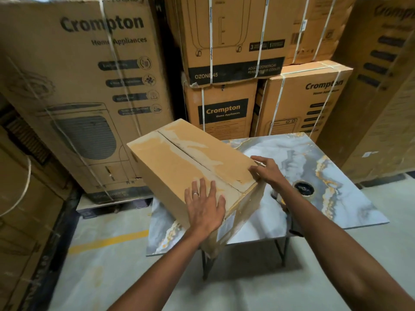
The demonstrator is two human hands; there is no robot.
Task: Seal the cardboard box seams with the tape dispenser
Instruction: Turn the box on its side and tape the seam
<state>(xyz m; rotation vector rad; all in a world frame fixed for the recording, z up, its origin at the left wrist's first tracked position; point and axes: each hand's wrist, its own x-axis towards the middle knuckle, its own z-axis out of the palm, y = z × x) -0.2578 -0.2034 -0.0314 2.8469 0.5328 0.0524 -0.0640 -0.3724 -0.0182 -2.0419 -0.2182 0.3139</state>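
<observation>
A brown cardboard box (179, 162) stands on the marble-patterned table (336, 198), its two top flaps folded down and meeting at a dark middle seam with torn paper patches along it. My left hand (205, 204) lies flat on the near left flap, fingers spread, a ring on one finger. My right hand (267, 170) presses the near right corner of the top with its fingers on the flap edge. A tape roll on a dispenser (303, 189) rests on the table just right of the box, partly hidden behind my right forearm.
Tall stacks of strapped appliance cartons (224, 52) wall in the far side and both sides of the table. The table has thin black legs (205, 265). A grey floor with a yellow line (107, 242) lies to the lower left.
</observation>
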